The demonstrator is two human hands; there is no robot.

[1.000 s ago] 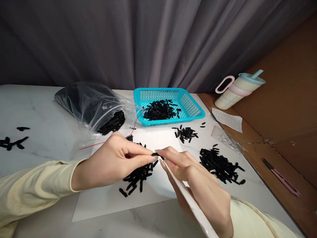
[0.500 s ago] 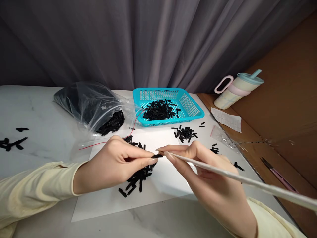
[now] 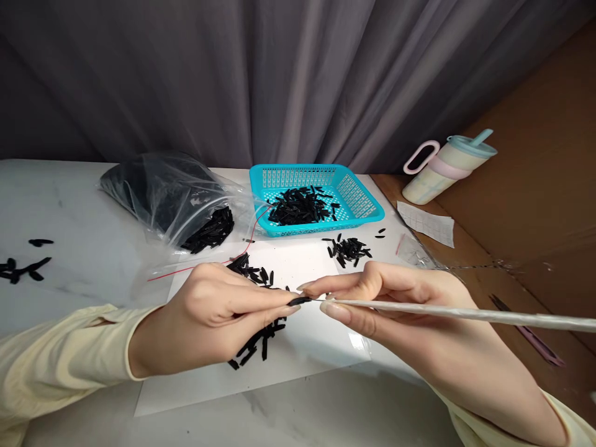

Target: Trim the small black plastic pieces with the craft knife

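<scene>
Between thumb and forefinger, my left hand (image 3: 209, 320) pinches a small elongated black piece (image 3: 298, 301); its end sticks out to the right. My right hand (image 3: 395, 310) is closed on a long, thin, white-wrapped stick (image 3: 447, 310), gripped near its narrow end. A fine dark tip reaches from the stick to the end of the black piece; whether it touches or enters it I cannot tell. Below my hands, a pile of similar black pieces (image 3: 265, 341) lies on a white sheet (image 3: 186, 391), partly hidden by my left hand.
Behind stands a turquoise basket (image 3: 372, 214) with black pieces inside. Left of it lies a clear zip bag (image 3: 158, 198) full of more. A small heap (image 3: 349, 249) sits right of centre. At right are a tumbler (image 3: 442, 171), paper (image 3: 426, 223) and pink-handled tweezers (image 3: 535, 341).
My right hand has turned and shifted slightly right, and the stick now lies nearly level. The gap between my fingertips has widened, baring the fine tip. The black piece stays in my left hand.
</scene>
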